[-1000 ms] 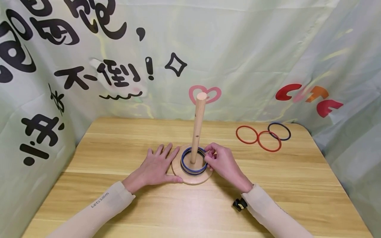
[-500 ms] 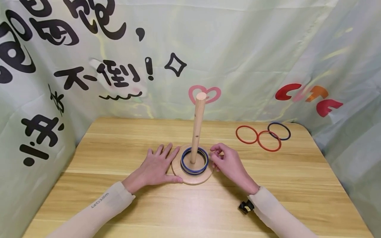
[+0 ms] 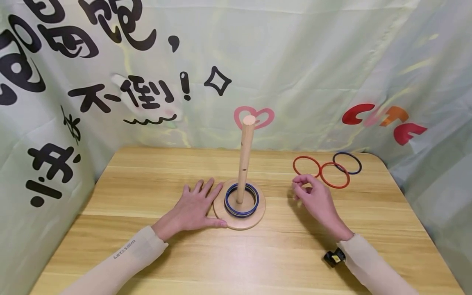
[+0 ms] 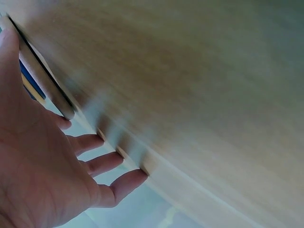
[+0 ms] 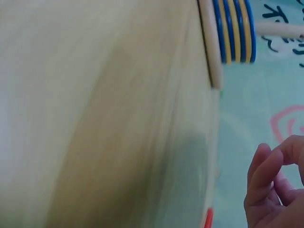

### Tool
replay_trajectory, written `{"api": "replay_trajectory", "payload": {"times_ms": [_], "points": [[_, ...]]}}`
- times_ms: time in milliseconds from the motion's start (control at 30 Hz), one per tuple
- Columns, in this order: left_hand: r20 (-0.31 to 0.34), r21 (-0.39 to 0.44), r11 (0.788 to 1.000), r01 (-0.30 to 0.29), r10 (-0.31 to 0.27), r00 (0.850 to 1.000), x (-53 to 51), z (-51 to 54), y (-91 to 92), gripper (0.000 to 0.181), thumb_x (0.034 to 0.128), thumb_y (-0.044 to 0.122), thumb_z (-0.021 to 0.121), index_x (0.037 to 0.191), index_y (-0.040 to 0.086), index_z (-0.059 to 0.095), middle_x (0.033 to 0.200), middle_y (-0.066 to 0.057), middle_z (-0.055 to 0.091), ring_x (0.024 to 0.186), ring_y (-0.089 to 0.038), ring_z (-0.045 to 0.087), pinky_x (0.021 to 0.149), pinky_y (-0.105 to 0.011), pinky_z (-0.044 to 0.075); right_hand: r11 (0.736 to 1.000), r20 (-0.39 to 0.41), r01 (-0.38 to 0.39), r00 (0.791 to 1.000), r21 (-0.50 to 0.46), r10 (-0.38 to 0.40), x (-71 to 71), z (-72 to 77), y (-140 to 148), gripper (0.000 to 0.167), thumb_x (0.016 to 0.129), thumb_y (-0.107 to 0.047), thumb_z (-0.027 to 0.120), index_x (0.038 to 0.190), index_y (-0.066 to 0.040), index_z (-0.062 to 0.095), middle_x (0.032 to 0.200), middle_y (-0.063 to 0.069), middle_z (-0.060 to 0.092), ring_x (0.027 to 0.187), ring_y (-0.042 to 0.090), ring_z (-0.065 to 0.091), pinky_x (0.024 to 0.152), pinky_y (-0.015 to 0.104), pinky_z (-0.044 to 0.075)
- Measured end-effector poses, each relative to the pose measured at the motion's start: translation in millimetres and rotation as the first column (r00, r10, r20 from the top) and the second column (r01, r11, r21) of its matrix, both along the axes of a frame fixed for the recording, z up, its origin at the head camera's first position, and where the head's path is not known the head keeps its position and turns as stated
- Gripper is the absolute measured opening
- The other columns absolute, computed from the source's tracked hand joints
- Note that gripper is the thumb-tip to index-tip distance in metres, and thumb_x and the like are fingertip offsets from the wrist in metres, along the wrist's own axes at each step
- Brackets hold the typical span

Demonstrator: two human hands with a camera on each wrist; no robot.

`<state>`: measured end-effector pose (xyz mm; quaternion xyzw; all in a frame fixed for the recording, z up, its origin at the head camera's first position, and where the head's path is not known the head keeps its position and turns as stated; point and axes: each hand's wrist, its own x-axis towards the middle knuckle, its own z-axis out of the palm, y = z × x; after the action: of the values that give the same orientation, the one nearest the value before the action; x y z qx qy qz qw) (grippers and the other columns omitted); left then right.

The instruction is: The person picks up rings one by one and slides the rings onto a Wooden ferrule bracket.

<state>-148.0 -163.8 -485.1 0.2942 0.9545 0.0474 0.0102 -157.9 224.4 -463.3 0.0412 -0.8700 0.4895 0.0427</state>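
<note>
A wooden peg (image 3: 246, 159) stands upright on a round wooden base (image 3: 239, 223). Around its foot lies a stack of rings (image 3: 241, 214); the right wrist view shows blue and yellow rings (image 5: 235, 31) alternating. My left hand (image 3: 193, 207) is spread on the left, its thumb and index finger touching the base's rim; that thumb also overlaps the rim in the left wrist view. To the right of the base, my right hand (image 3: 315, 196) hovers above the table with loosely bent fingers and nothing between them. It is just in front of a red ring (image 3: 295, 166), partly covering it.
A second red ring (image 3: 348, 180) touches the first and overlaps a dark blue ring (image 3: 360, 164) at the back right of the wooden table (image 3: 239, 266). Printed cloth (image 3: 306, 61) hangs behind and beside the table. A small black device (image 3: 334, 258) sits at my right wrist.
My right hand has let go of the stacked rings and moved right, away from the base toward the red rings. My left hand has stayed at the base.
</note>
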Motion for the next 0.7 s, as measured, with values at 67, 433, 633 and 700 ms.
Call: {"api": "replay_trajectory", "payload": {"times_ms": [67,433,633,700], "points": [[0.001,0.004,1.000,0.000,0.000,1.000,-0.1,-0.3,0.4,0.123,0.0853,0.097,0.054,0.173,0.012,0.034,0.170,-0.025,0.037,0.148,-0.055,0.041,0.099,-0.080,0.039,1.000,0.002,0.018,1.000,0.022,-0.018,-0.1,-1.0,11,0.019,0.108,-0.015,0.071,0.120,0.000,0.071,0.105,0.015,0.069,0.075,0.029,0.075,0.057,0.030,0.056],[0.000,0.005,1.000,0.000,0.000,1.000,-0.2,-0.1,0.5,0.123,0.0852,0.096,0.055,0.173,0.012,0.034,0.170,-0.025,0.037,0.148,-0.055,0.041,0.099,-0.080,0.039,0.979,0.030,0.058,0.997,0.196,-0.065,-7.3,0.5,66,0.034,0.110,-0.026,0.069,0.131,0.002,0.068,0.118,0.018,0.069,0.083,0.025,0.076,0.064,0.027,0.056],[0.016,0.011,1.000,-0.002,0.002,1.000,0.1,0.4,0.5,0.123,0.0856,0.095,0.056,0.174,0.012,0.032,0.171,-0.026,0.035,0.149,-0.057,0.040,0.101,-0.082,0.037,0.963,0.057,0.047,0.996,0.264,-0.064,-14.0,-0.6,84,0.039,0.109,-0.023,0.071,0.136,0.004,0.065,0.124,0.022,0.067,0.090,0.029,0.077,0.066,0.026,0.055],[0.018,0.013,1.000,-0.002,0.002,1.000,0.4,0.4,0.3,0.123,0.0855,0.095,0.056,0.174,0.012,0.032,0.171,-0.026,0.035,0.149,-0.057,0.040,0.101,-0.082,0.036,0.957,0.053,0.047,0.996,0.286,-0.065,-16.2,-1.9,89,0.039,0.108,-0.022,0.072,0.136,0.004,0.066,0.124,0.023,0.068,0.094,0.032,0.076,0.066,0.026,0.054]]}}
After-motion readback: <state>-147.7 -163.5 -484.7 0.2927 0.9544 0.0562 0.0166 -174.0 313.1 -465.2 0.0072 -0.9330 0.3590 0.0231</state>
